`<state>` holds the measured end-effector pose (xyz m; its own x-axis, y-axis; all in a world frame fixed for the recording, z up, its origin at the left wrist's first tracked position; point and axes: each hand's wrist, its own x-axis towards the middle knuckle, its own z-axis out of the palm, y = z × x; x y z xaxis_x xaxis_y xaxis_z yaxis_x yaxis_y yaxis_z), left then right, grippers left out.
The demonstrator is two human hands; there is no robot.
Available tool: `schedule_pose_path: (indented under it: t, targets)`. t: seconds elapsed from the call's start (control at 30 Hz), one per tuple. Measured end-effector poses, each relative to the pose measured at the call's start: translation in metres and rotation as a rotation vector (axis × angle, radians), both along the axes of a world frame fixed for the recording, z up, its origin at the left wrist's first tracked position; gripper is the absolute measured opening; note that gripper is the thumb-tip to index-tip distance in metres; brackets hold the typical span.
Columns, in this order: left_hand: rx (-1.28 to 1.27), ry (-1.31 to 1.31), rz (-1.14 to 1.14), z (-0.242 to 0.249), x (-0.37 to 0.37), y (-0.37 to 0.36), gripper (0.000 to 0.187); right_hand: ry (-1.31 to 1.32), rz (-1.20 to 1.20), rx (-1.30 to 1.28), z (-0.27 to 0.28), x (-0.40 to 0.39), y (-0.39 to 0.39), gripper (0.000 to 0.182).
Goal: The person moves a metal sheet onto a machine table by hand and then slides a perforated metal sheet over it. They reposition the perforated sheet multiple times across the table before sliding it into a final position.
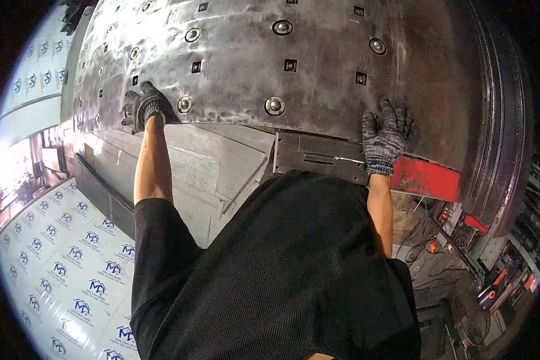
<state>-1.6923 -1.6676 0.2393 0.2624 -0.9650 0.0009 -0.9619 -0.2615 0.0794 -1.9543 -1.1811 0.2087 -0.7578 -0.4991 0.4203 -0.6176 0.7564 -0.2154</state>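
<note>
A wide grey metal machine table (240, 78), dotted with round ball rollers (275, 105) and small square slots (290, 65), fills the upper part of the head view. My left hand (143, 107), in a grey knitted glove, rests near the table's front edge on the left, fingers spread. My right hand (387, 135), gloved alike, lies with its fingers stretched on the table's front edge at the right, above a red panel (429, 179). Neither hand shows anything held.
Stacked sheets with blue printed logos (60, 258) stand at the lower left. Perforated metal sheets (192, 168) lie below the table edge. A long dark machine rail (498, 120) runs down the right side. Cables and tools (429, 240) clutter the floor at the lower right.
</note>
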Motion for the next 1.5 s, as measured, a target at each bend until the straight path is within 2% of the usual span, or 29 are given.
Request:
schedule_pose_path:
  t: [0.43,0.87,1.07,1.13,1.5]
  targets:
    - [0.008,0.020,0.018,0.005,-0.003,0.002,0.081,-0.066,-0.033,-0.005,0.003,0.002,-0.002,0.054]
    - [0.006,0.004,0.008,-0.001,0.000,-0.001,0.082,-0.003,-0.017,-0.005,0.001,0.002,-0.001,0.053]
    - [0.023,0.001,0.024,0.005,-0.004,0.000,0.082,-0.095,-0.049,0.009,-0.002,0.001,0.001,0.056]
    - [0.016,0.003,0.018,0.003,-0.002,0.000,0.082,-0.020,-0.013,-0.029,-0.002,0.000,-0.001,0.053]
    - [0.023,0.007,0.020,0.006,-0.003,0.002,0.081,-0.012,-0.015,-0.019,-0.004,0.000,0.000,0.053]
